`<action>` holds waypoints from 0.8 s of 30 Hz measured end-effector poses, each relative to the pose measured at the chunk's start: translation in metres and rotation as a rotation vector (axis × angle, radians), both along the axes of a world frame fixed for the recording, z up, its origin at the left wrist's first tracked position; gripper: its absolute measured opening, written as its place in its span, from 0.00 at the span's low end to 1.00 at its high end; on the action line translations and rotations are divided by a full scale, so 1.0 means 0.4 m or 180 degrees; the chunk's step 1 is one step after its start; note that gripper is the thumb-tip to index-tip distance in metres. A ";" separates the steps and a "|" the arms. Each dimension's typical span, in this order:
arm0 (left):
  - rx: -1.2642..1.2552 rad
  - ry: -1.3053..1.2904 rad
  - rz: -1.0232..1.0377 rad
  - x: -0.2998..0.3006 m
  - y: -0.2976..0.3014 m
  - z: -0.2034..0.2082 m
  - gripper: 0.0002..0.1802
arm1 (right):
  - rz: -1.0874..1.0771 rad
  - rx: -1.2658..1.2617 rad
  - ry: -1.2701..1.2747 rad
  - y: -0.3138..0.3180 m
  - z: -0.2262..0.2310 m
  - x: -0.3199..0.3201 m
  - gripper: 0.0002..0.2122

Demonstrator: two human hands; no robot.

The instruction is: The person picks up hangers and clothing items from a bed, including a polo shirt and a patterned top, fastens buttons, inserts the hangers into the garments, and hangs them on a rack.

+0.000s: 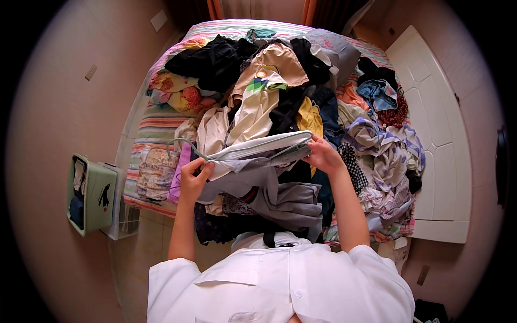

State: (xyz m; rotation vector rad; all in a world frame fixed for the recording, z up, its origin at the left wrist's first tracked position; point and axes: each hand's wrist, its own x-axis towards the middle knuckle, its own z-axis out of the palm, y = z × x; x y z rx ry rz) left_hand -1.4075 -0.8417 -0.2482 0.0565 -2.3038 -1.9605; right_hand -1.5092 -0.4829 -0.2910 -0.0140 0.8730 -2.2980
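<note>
Held level above the clothes pile is a pale grey-green hanger, its hook pointing left. My left hand pinches it near the hook, together with white cloth. The hanger's far end is gripped by my right hand, fingers closed round it and some fabric. Between my hands, a white strip of fabric stretches along the hanger. Grey trousers hang or lie below it; whether they are attached to the hanger I cannot tell.
A striped bed carries heaped clothes: a cream garment, a black one, a yellow one and patterned pieces at right. A folded floral bundle lies left. A green bin holding cloth stands left; a white panel borders the right.
</note>
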 end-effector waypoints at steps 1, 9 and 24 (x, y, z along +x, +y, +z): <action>-0.0002 0.0014 0.0001 0.000 -0.002 -0.001 0.08 | -0.0057 0.0114 -0.0069 -0.003 0.003 0.001 0.18; -0.0485 0.0368 -0.0322 -0.019 0.023 0.010 0.06 | -0.0332 0.0765 -0.0282 -0.003 -0.032 -0.036 0.13; -0.1169 0.0396 -0.1429 -0.025 0.076 0.033 0.12 | -0.1431 0.0857 -0.1376 0.029 -0.101 -0.082 0.09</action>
